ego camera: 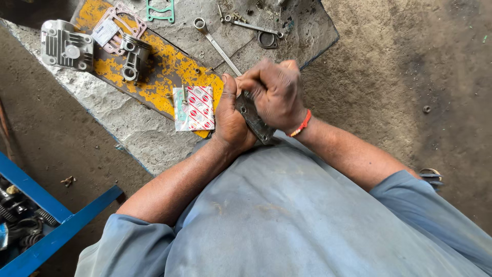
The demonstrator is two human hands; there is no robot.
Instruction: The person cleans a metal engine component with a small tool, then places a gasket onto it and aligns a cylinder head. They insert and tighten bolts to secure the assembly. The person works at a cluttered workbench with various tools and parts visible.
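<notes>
i see both hands brought together low over the lap, just in front of the grey-blue shirt [287, 215]. the left hand [230, 115] is wrapped around the near side of a dark flat metal plate [254, 119], palm against its edge, its grip closed on it. the right hand [277, 92] is balled tight over the top of the same plate, fingers curled fully in, and a red thread band [302, 124] sits on that wrist. the plate stands tilted between the 2 hands, its lower corner sticking out below them, with a small hole showing near its upper end.

behind the hands lies a rough concrete slab [128, 123] serving as the worktop, with a worn yellow board [169, 66] across it. just beside the left hand, on the board's edge, lies a small red-and-white printed packet [197, 107]. further back on the board sit a piston with its connecting rod [134, 56] and a pink gasket [120, 20], and a finned grey cylinder head [65, 47] rests at the slab's far left. a long ring spanner [218, 46] runs diagonally toward the hands, and a green gasket [160, 10] lies at the top edge. a blue metal frame [56, 225] shows at the lower left.
</notes>
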